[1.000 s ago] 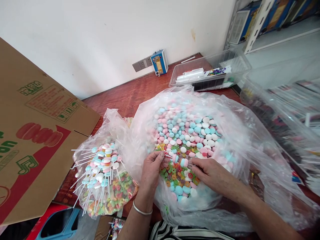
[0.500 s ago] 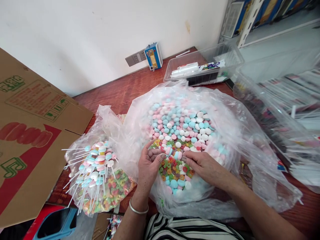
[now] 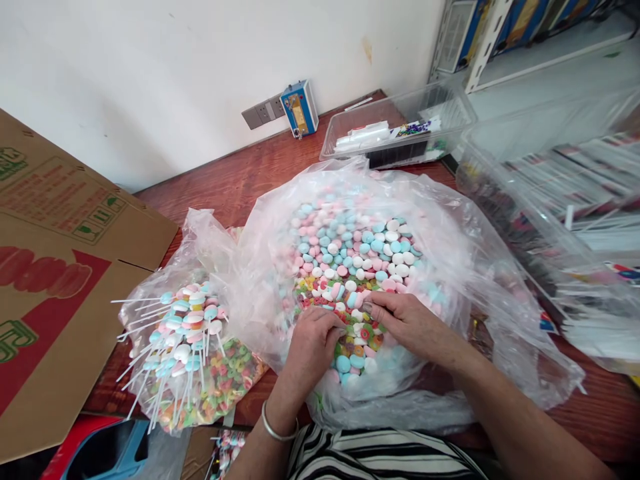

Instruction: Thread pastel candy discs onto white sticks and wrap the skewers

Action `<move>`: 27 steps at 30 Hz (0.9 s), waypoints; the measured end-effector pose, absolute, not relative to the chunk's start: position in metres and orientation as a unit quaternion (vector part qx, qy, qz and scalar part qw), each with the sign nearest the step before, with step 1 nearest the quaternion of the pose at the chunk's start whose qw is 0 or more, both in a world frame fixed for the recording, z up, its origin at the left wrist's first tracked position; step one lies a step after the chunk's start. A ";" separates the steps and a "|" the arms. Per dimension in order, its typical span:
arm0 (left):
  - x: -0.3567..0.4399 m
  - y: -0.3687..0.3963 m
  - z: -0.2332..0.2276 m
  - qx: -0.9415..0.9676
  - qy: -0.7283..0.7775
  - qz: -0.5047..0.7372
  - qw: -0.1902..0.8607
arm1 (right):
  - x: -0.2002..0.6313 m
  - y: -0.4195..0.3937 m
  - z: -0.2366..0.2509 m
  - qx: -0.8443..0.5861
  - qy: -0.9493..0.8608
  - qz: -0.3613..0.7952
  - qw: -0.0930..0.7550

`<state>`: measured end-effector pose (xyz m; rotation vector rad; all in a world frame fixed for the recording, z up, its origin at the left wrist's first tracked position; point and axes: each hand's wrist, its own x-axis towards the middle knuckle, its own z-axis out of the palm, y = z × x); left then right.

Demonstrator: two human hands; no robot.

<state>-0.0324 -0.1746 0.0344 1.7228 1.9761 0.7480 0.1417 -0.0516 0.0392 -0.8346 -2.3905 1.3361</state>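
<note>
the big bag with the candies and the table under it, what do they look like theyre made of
Big bag: thin clear plastic film, glossy and crinkled; the candies show through it. Table: looks like reddish-brown wood or a wood-look veneer, with visible grain and a slight sheen; which of the two cannot be told.

The big clear plastic bag (image 3: 440, 220) lies open on the table, its film crumpled outward around a heap of loose sweets (image 3: 350, 247): flat round discs in pink, pale blue and white toward the far side, small bright ring-shaped gummies (red, green, orange, yellow) nearest the person.
</note>
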 end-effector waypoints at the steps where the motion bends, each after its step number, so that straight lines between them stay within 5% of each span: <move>1: -0.033 -0.174 0.033 0.582 0.721 0.303 0.225 | 0.142 -0.052 0.039 -0.288 -0.826 0.465 0.136; 8: -0.044 -0.166 0.031 0.179 0.645 0.615 0.416 | 0.143 -0.053 0.039 -0.270 -0.831 0.474 0.108; 14: -0.043 -0.160 0.034 0.114 0.585 0.686 0.418 | 0.139 -0.055 0.035 -0.268 -0.835 0.474 0.075; 21: -0.049 -0.165 0.031 0.182 0.660 0.646 0.339 | 0.141 -0.053 0.036 -0.280 -0.831 0.469 0.108; 27: -0.050 -0.175 0.042 0.541 0.733 0.388 0.139 | 0.142 -0.051 0.038 -0.299 -0.820 0.468 0.136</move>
